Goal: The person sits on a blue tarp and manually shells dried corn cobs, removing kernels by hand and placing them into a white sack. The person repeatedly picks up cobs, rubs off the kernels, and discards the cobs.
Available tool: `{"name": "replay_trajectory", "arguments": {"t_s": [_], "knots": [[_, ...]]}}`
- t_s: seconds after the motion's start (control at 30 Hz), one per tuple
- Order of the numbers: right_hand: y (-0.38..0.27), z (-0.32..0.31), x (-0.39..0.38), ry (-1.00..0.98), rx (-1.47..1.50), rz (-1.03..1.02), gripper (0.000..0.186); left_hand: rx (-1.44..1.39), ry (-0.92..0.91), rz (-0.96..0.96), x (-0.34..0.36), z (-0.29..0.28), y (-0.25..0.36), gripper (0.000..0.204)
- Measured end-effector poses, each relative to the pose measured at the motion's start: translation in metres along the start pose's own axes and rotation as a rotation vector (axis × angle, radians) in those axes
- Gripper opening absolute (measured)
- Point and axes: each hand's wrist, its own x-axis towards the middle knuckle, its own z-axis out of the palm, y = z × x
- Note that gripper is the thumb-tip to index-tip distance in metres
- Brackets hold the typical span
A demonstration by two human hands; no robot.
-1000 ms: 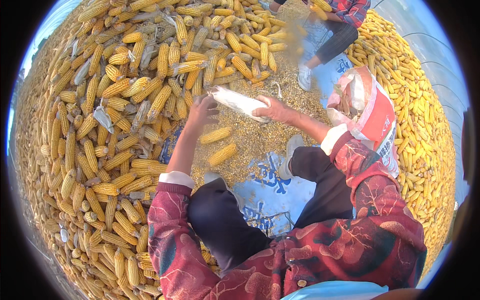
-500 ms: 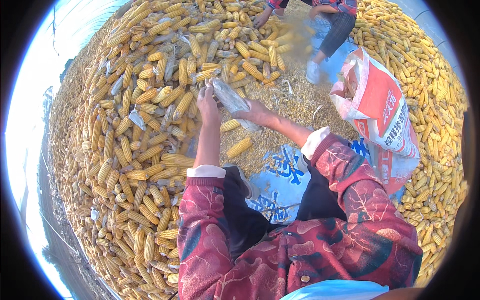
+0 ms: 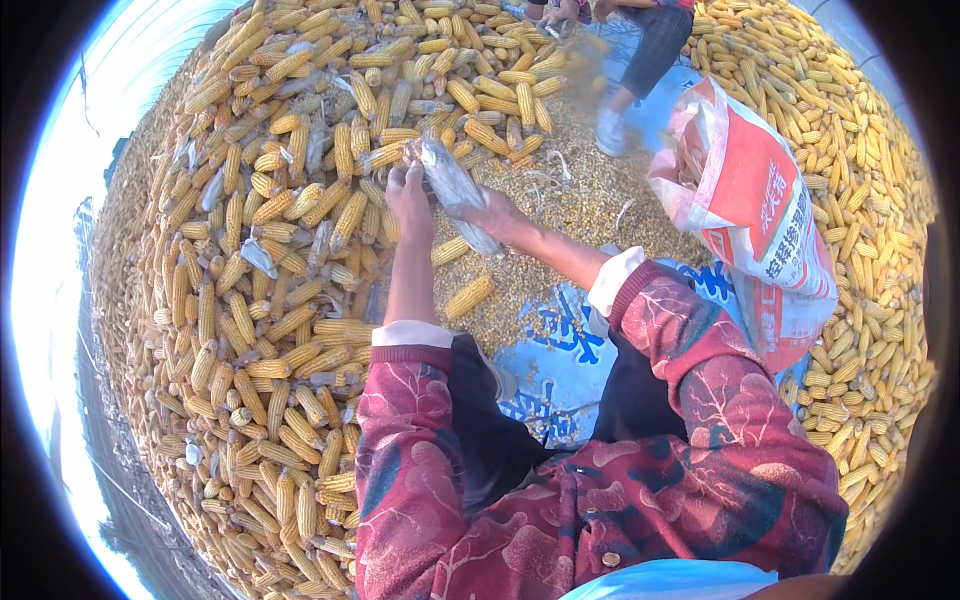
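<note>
Nearest, red patterned sleeves reach forward over a blue printed sheet [image 3: 560, 350] strewn with loose kernels [image 3: 590, 200]. Two bare yellow cobs [image 3: 468, 296] lie just below the hands. The left hand [image 3: 408, 196] has its fingers closed on the upper end of a pale husked corn ear [image 3: 455, 190]; the right hand [image 3: 500, 220] grips its lower end, holding it above the kernels. A red-and-white sack [image 3: 760, 220] stands open to the right. Beyond, piled corn cobs [image 3: 300, 150] surround another person's legs [image 3: 650, 50].
</note>
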Motion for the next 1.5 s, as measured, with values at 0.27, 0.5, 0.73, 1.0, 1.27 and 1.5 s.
{"name": "replay_trajectory", "arguments": {"t_s": [0.27, 0.5, 0.73, 1.0, 1.27, 1.5], "knots": [[0.009, -0.018, 0.021, 0.015, 0.487, 0.193, 0.062, 0.389, -0.35, 0.006, -0.008, -0.016, 0.007, 0.015], [0.029, -0.069, 0.056, 0.332, 0.699, 0.207, 0.071, 0.696, -1.343, -0.248, -0.088, 0.002, 0.027, 0.008], [0.022, -0.089, 0.048, -0.079, 0.728, 0.262, 0.062, 0.442, -0.411, -0.027, -0.035, -0.016, 0.0, 0.043], [0.01, -0.002, 0.028, -0.253, 0.535, 0.286, 0.041, 0.069, -0.262, 0.088, -0.009, 0.001, -0.013, 0.033], [0.011, 0.013, 0.019, -0.065, 0.439, 0.17, 0.051, -0.052, -0.123, 0.028, 0.004, -0.014, -0.021, 0.026], [-0.003, 0.012, 0.018, -0.084, 0.139, 0.0, 0.056, -0.083, -0.009, 0.07, 0.003, -0.015, -0.009, 0.026]]}}
